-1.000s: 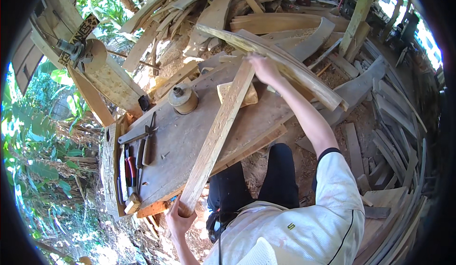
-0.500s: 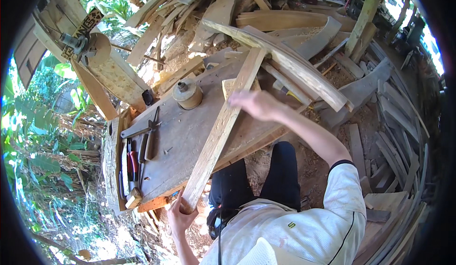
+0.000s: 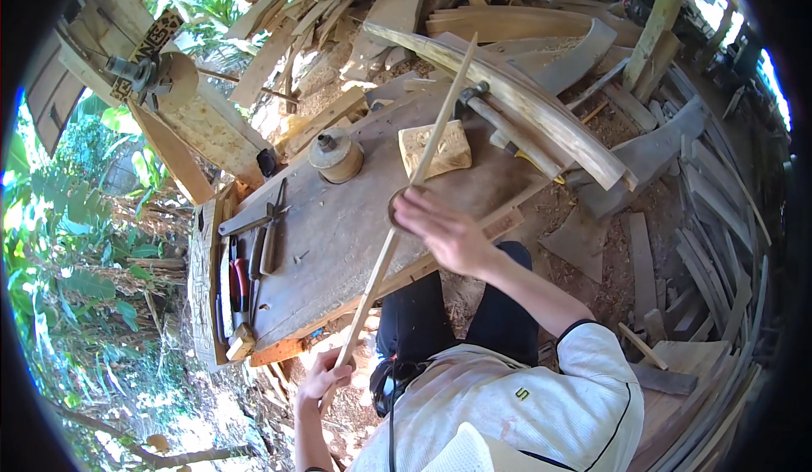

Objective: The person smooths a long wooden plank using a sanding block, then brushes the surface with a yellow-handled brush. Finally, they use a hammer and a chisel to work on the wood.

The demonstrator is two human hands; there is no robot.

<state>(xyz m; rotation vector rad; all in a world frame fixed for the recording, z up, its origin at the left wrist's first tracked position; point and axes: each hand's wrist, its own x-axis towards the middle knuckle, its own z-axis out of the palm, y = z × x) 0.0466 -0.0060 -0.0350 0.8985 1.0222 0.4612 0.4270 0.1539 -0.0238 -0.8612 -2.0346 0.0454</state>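
A long, narrow wooden board (image 3: pixel 370 288) slants across the workbench (image 3: pixel 313 227), tilted so that its thin edge faces up. My left hand (image 3: pixel 326 377) grips its near end beyond the bench's front edge. Midway along the board, my right hand (image 3: pixel 444 231) presses a dark, rounded flat piece (image 3: pixel 395 207) against it; the fingers cover most of that piece. Behind my right hand, a pale rough wooden block (image 3: pixel 447 148) lies on the bench, with the board crossing over its left part.
A squat round container with a narrow neck (image 3: pixel 336 161) stands at the back of the bench. Red-handled pliers (image 3: pixel 241 284) and other tools lie along its left end. Long timbers (image 3: pixel 524 104) and a hammer (image 3: pixel 512 131) lie at the right. Wood offcuts (image 3: pixel 668 176) surround the bench.
The board has been turned from its broad face onto its thin edge. My right hand has moved nearer along it, and the dark piece now shows under its fingers.
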